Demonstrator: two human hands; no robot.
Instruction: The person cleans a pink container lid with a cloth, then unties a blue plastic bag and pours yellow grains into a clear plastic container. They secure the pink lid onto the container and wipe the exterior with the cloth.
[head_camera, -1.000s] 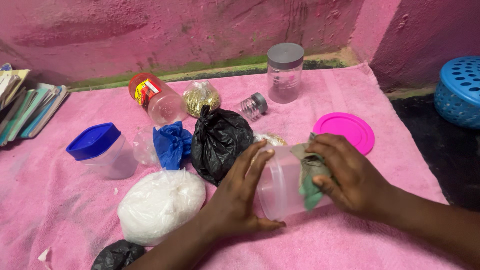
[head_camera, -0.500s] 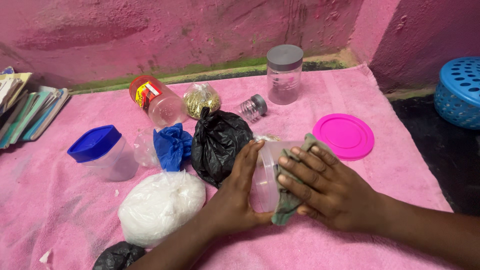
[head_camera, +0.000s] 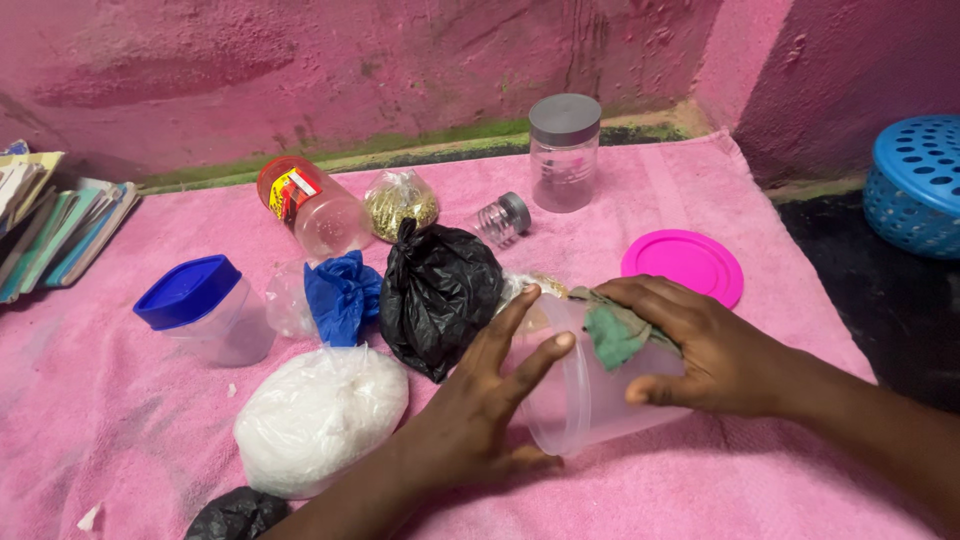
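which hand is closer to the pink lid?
Right. The right hand presses a green cloth on the clear container, just below the pink lid. The left hand grips the container's open end, farther off.

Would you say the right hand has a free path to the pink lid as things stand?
Probably yes: the pink lid lies bare on the towel just beyond the right hand, nothing between them, though that hand presses a green cloth to the container.
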